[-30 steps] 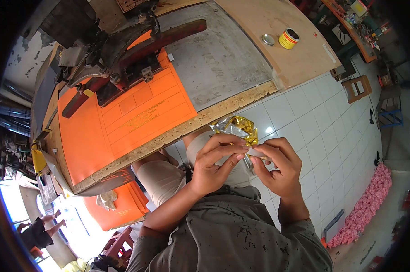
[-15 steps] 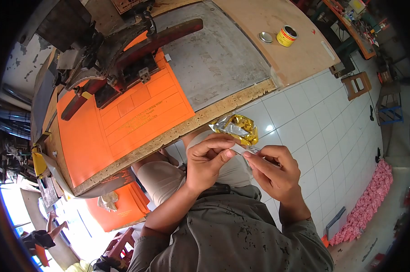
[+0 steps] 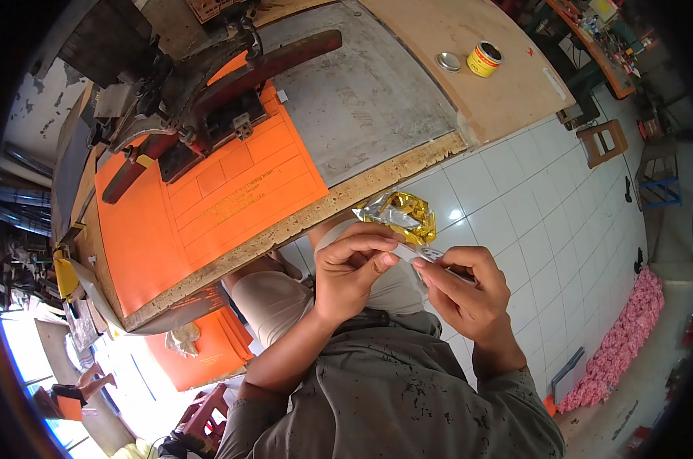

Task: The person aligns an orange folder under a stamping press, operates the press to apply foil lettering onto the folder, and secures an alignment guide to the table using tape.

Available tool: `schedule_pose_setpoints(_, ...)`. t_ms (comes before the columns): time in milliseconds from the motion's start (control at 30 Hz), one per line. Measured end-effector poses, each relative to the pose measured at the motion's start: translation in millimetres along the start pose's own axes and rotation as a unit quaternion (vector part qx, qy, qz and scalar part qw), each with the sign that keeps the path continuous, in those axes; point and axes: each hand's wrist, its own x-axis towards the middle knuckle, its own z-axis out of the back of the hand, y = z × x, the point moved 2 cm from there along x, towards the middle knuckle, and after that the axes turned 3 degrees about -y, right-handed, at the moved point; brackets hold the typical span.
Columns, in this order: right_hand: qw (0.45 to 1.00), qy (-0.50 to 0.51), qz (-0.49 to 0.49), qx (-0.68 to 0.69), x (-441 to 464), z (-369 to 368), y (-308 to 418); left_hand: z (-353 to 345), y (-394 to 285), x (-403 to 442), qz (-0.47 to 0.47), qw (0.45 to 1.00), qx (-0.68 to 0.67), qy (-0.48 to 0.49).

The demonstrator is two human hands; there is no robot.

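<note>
Close in front of my lap, my left hand (image 3: 350,271) pinches one end of a small pale strip (image 3: 406,252) between thumb and fingertips. The fingers of my right hand (image 3: 469,291) are closed on the strip's other end, where a whitish part with dark marks shows. What exactly this piece is, I cannot make out. Just beyond the hands lies a crumpled gold and silver foil (image 3: 415,217). An orange printed sheet (image 3: 247,199) with gold lettering lies on the worktable, partly under a dark metal press (image 3: 208,115).
A yellow tin (image 3: 484,61) stands beside its round lid (image 3: 449,62) on the brown board. The worktable's worn wooden edge (image 3: 384,174) runs between me and the press. More orange sheets (image 3: 208,352) lie below left. Pink bundled material (image 3: 614,352) lies on the tiled floor; another person's limb (image 3: 94,380) shows far left.
My right hand has shifted very slightly, and more of the whitish part with dark marks shows by its fingers. My left hand keeps its pinch. The person far left has moved.
</note>
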Motion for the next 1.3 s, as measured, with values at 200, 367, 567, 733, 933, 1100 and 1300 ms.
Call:
schedule_pose_setpoints(200, 1.0, 0.004, 0.002, 0.0, -1.6, -2.3, -2.9, 1.5, 2.7, -0.6, 0.003, 1.0, -0.008, 0.004)
schedule_pose_setpoints(367, 0.999, 0.0, 0.031, -0.023, -1.5, -4.8, -7.2, -6.2, -2.8, -1.9, 0.036, 0.999, -0.032, 0.004)
schedule_pose_setpoints(567, 0.999, -0.014, 0.029, -0.006, -4.3, -9.4, -14.8, -14.6, -11.7, -1.2, 0.097, 0.994, 0.01, -0.042)
schedule_pose_setpoints(733, 0.997, -0.025, -0.001, 0.068, -3.0, -6.4, -19.6, -10.8, -18.5, 3.2, 0.092, 0.993, 0.077, -0.004)
schedule_pose_setpoints(933, 0.99, -0.028, -0.028, 0.137, 2.1, -2.8, -23.2, -12.5, -34.1, 16.7, -0.001, 0.961, 0.271, 0.058)
schedule_pose_setpoints(1100, 0.986, -0.005, -0.052, 0.16, 5.9, 1.6, -23.6, -19.7, -55.0, 20.9, -0.052, 0.908, 0.395, 0.125)
schedule_pose_setpoints(1300, 0.987, 0.031, -0.059, 0.144, 7.9, 7.2, -19.6, -17.3, -59.9, 23.1, -0.037, 0.901, 0.392, 0.185)
